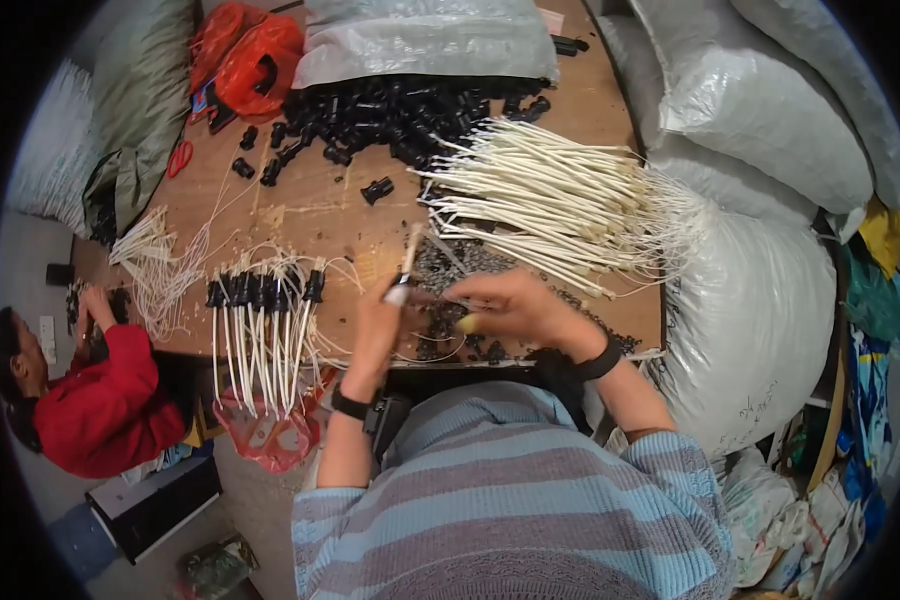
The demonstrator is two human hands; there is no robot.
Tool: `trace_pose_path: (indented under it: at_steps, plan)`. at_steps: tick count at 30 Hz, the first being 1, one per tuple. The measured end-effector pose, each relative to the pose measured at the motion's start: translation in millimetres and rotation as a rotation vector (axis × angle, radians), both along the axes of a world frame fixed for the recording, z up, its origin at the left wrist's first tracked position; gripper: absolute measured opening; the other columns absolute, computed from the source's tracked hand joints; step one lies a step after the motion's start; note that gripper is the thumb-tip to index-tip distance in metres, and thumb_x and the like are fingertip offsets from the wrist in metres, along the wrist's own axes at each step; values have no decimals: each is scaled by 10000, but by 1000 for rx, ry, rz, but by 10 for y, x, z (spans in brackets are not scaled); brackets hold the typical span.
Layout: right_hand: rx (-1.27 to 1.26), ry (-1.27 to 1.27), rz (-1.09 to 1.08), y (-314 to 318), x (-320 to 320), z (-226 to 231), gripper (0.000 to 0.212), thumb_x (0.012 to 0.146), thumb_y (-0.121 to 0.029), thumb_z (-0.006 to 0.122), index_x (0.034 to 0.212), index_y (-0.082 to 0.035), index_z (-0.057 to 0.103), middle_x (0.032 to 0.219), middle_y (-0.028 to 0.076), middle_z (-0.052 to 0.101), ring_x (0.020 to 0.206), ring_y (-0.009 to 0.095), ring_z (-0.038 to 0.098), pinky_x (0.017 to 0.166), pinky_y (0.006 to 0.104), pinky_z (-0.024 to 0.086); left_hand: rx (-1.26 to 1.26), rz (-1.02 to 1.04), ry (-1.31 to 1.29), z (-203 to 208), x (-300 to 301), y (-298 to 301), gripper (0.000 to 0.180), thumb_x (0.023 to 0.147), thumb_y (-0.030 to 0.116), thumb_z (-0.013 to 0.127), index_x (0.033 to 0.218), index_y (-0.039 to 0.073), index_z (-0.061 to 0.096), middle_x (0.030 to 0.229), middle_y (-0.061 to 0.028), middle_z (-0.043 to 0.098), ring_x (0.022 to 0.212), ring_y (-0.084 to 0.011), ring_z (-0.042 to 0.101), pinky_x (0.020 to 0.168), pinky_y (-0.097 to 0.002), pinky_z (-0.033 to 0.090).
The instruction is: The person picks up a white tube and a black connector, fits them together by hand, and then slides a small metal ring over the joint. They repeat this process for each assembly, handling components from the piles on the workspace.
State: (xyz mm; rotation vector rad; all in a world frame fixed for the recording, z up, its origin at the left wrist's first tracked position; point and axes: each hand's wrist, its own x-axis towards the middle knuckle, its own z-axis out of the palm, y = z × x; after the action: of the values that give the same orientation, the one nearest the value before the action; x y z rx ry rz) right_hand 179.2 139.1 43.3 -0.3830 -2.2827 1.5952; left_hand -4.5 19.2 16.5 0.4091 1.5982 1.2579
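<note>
My left hand [375, 325] is closed around a short cream rod [411, 248] with a dark lower part, which points up and away from me. Facing it, my right hand [518, 305] has its fingers bent inward, with a yellowish cover on the thumb; a blur between the hands hides what it grips. Beneath and beyond them spreads a heap of tiny black parts [450, 262]. A large pile of cream rods [540, 190] with thin white strings lies to the right. Left of my hands, several rods with black sleeves [260, 290] hang partly over the table edge.
Black plastic fittings [380, 115] spill from a white sack [425, 40] at the back. Red scissors [179, 159] and a red bag [260, 65] are far left. Stuffed sacks [760, 320] crowd the right edge. A person in red [110, 410] works at the left.
</note>
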Motion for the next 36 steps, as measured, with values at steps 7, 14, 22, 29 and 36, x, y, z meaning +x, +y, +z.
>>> trace_pose_path:
  at_steps: [7, 14, 22, 29, 36]
  plan:
    - [354, -170, -229, -285, -120, -300, 188, 750, -105, 695, 934, -94, 659, 746, 118, 632, 638, 301, 629, 540, 366, 485, 208, -233, 453, -232, -11, -16, 274, 771, -36, 632, 1037, 31, 642, 754, 32, 619, 671, -47, 558, 599, -211, 467]
    - [536, -165, -358, -278, -150, -248, 202, 765, -89, 663, 964, -95, 701, 743, 113, 654, 631, 296, 643, 536, 369, 490, 247, -434, 699, -355, -146, -58, 406, 735, -95, 498, 1123, -5, 575, 935, -98, 629, 885, -181, 597, 818, -285, 470]
    - [561, -100, -293, -251, -167, -345, 71, 767, -99, 644, 838, -99, 641, 673, 107, 607, 590, 318, 604, 492, 400, 459, 289, -508, 682, -227, -87, -31, 385, 711, -48, 527, 1083, 27, 592, 994, -193, 622, 989, -370, 589, 859, -412, 461]
    - [294, -104, -140, -296, -171, -309, 252, 808, -42, 632, 1058, -73, 639, 761, 153, 625, 637, 340, 614, 568, 393, 476, 302, -616, 615, -178, -76, -13, 453, 702, -81, 519, 1142, 22, 544, 1032, -173, 602, 1023, -343, 574, 899, -391, 446]
    - [478, -177, -172, -311, -158, -396, 231, 825, -34, 623, 1054, -59, 614, 759, 160, 618, 662, 362, 613, 566, 395, 479, 409, -385, 598, -5, -30, -28, 359, 659, -109, 582, 989, 31, 610, 955, -93, 610, 917, -247, 599, 833, -336, 472]
